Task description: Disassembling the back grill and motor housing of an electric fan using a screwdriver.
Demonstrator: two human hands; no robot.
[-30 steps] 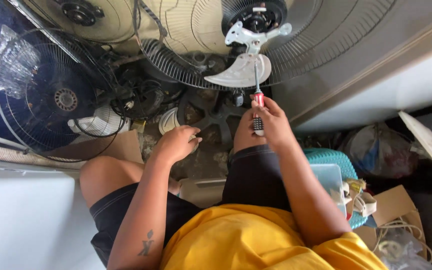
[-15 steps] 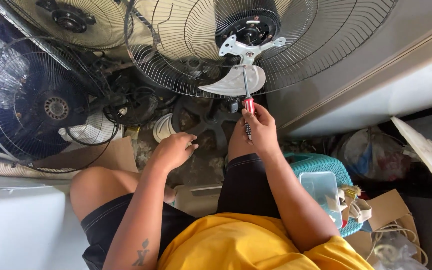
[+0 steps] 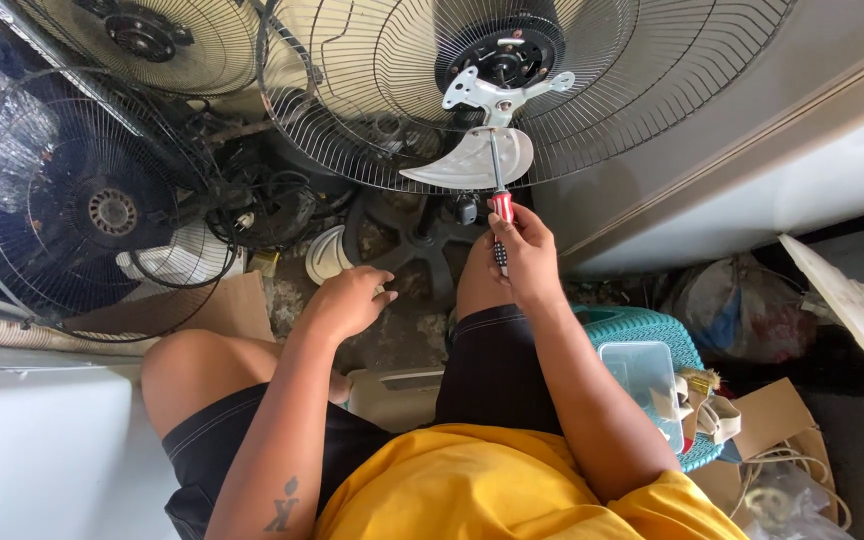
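Note:
My right hand (image 3: 524, 250) grips a screwdriver (image 3: 499, 205) with a red and black handle. Its shaft points up at the metal blade hub (image 3: 497, 92) of a big fan (image 3: 512, 90) with a wire guard. A single grey blade (image 3: 467, 162) hangs from that hub, just left of the shaft. My left hand (image 3: 352, 300) hovers low over the dirty floor, fingers loosely curled, holding nothing. It is close to a white round part (image 3: 324, 255) lying on the floor.
Two more wire fan guards (image 3: 72, 210) stand at the left, with tangled black cables between them. A teal basket (image 3: 652, 330) holding a clear plastic box (image 3: 642, 375) sits by my right leg. Cardboard and bags lie at the right.
The view has tilted down, so the fan sits lower and larger in frame. My right hand has kept the screwdriver at the hub. My left hand has stayed low near the floor.

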